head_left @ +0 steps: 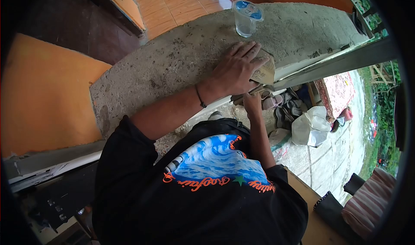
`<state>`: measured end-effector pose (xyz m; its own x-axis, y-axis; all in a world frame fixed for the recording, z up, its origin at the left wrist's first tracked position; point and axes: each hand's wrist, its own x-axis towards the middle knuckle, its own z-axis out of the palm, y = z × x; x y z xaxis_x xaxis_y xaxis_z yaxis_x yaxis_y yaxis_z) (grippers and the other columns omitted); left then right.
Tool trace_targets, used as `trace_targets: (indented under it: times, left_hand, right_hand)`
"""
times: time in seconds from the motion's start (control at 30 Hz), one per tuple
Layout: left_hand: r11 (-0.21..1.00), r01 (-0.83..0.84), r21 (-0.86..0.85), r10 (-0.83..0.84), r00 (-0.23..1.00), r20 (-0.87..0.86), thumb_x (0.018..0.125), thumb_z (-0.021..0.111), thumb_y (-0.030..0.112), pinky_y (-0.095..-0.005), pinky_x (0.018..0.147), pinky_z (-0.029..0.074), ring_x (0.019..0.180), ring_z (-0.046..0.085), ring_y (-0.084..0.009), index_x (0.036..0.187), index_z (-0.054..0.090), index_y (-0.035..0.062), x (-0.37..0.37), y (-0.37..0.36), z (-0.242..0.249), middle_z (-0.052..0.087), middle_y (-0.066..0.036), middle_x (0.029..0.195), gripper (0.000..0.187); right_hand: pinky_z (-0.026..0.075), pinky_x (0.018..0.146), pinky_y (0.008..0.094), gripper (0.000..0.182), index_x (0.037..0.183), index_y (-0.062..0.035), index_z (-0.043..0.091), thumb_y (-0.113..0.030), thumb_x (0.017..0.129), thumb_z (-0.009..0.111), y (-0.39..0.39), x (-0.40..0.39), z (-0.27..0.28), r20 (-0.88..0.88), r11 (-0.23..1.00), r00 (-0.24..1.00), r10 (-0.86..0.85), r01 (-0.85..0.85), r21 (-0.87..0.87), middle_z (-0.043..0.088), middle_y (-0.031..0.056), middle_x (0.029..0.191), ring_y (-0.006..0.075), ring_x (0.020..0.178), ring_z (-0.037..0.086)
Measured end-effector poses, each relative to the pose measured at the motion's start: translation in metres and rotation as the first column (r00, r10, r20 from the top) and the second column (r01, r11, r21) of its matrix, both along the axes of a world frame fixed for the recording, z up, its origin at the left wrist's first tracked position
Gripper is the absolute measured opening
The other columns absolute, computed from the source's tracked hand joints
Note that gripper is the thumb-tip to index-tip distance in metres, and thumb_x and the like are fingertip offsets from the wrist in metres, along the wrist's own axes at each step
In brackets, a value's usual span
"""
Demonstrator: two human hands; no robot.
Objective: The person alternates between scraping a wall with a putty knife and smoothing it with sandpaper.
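Observation:
My left hand (238, 70) lies palm down on the grey concrete ledge (173, 57), fingers stretched out. It rests on a stiff brown piece (264, 68) with dark printing, which looks like cardboard or the back of sandpaper. Just below, at the ledge's edge, my right hand (252, 105) has its fingers curled up close to the underside of that piece. What those fingers grip is hidden by the edge and my left hand. Beyond my left fingertips stands a clear plastic cup (245, 23) with a blue-and-white printed lid.
A grey rail (333, 63) slants away to the right of the ledge. Below it lie several shoes (290, 104), a white sack (311, 126) and a patterned red-and-white cloth (336, 93). Orange tiles (173, 3) lie past the ledge. Striped fabric (371, 202) sits at lower right.

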<state>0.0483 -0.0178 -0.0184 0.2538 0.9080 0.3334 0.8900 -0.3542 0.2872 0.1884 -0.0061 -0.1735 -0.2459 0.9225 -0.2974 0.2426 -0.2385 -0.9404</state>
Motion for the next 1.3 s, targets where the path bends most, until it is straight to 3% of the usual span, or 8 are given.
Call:
trace_targets:
  times: [0.23,0.4,0.63,0.77,0.87,1.03,1.13,1.3]
  left_hand:
    - [1.0,-0.005,0.008,0.005,1.0,-0.008,0.07,0.069,0.027,-0.0412,0.11,0.019,0.131,0.03,-0.0299,0.131,0.043,0.013,0.001,0.0,0.0,0.034,-0.02,0.139,0.067]
    - [0.999,0.001,0.042,-0.003,0.999,0.047,0.07,0.069,0.027,-0.0411,0.11,0.019,0.131,0.03,-0.03,0.131,0.044,0.0135,0.002,-0.002,-0.005,0.035,-0.02,0.138,0.067]
    - [0.999,0.001,0.042,-0.002,1.0,0.014,0.07,0.069,0.027,-0.0423,0.109,0.022,0.13,0.031,-0.0306,0.13,0.046,0.0134,0.001,0.003,-0.002,0.035,-0.021,0.138,0.065]
    - [1.0,0.003,0.026,-0.003,1.0,-0.012,0.072,0.068,0.027,-0.043,0.109,0.021,0.13,0.031,-0.0306,0.13,0.045,0.014,0.002,0.003,-0.002,0.035,-0.02,0.138,0.064]
    - [1.0,0.029,0.005,-0.029,0.999,-0.039,0.074,0.067,0.027,-0.0427,0.109,0.021,0.13,0.031,-0.0305,0.131,0.045,0.0148,0.003,0.004,0.001,0.035,-0.018,0.138,0.062]
    - [1.0,0.001,-0.006,-0.001,0.993,-0.118,0.075,0.067,0.029,-0.0423,0.108,0.022,0.13,0.031,-0.0299,0.131,0.044,0.0167,0.005,0.006,0.001,0.035,-0.017,0.139,0.062]
    - [1.0,0.026,0.006,-0.025,0.987,-0.156,0.078,0.065,0.034,-0.0426,0.108,0.022,0.13,0.031,-0.0318,0.131,0.044,0.0164,0.006,0.007,-0.002,0.036,-0.018,0.138,0.059]
    - [0.999,0.028,0.019,-0.024,0.986,-0.164,0.08,0.063,0.039,-0.0437,0.106,0.025,0.129,0.032,-0.0328,0.13,0.045,0.0159,0.006,0.008,-0.003,0.035,-0.019,0.139,0.058]
  right_hand:
    - [0.049,0.055,0.0346,0.024,0.097,0.006,0.052,-0.008,0.078,0.05,-0.008,-0.001,0.026,-0.135,0.997,0.991,-0.011,0.001,-0.074,0.063,0.0181,0.081,0.0219,0.064,0.063]
    - [0.049,0.064,0.0387,0.029,0.103,0.0034,0.05,-0.013,0.08,0.049,0.012,-0.001,-0.002,0.148,0.983,0.976,0.156,-0.139,-0.12,0.062,0.0215,0.087,0.03,0.075,0.064]
    - [0.048,0.067,0.0441,0.029,0.1,0.0042,0.052,-0.012,0.077,0.048,0.004,-0.003,0.01,0.224,0.974,0.967,0.12,-0.159,0.163,0.062,0.0236,0.079,0.0399,0.076,0.061]
    - [0.048,0.072,0.0465,0.034,0.104,0.0053,0.052,-0.012,0.074,0.048,0.022,0.005,0.006,0.209,0.994,0.975,0.074,-0.055,-0.096,0.06,0.0294,0.086,0.0429,0.083,0.06]
    - [0.045,0.077,0.0503,0.035,0.103,0.0069,0.05,-0.013,0.074,0.048,-0.004,-0.004,0.019,0.274,0.98,0.946,0.175,-0.194,0.045,0.059,0.0312,0.086,0.0459,0.084,0.057]
    - [0.047,0.074,0.0462,0.083,0.129,0.0209,-0.003,-0.012,0.073,0.049,0.021,0.006,-0.022,0.464,0.958,0.876,0.128,-0.23,0.169,0.058,0.0336,0.082,0.0452,0.08,0.059]
    - [0.053,0.062,0.0433,0.023,0.09,0.0095,0.054,-0.005,0.076,0.044,0.043,0.033,-0.042,-0.205,0.867,0.968,-0.147,0.026,-0.498,0.061,0.0213,0.073,0.0312,0.064,0.064]
    - [0.052,0.073,0.0416,0.033,0.106,0.0069,0.054,-0.012,0.08,0.058,0.014,0.079,-0.056,-0.396,0.88,0.868,-0.299,0.09,-0.467,0.06,0.0157,0.097,0.0278,0.086,0.061]
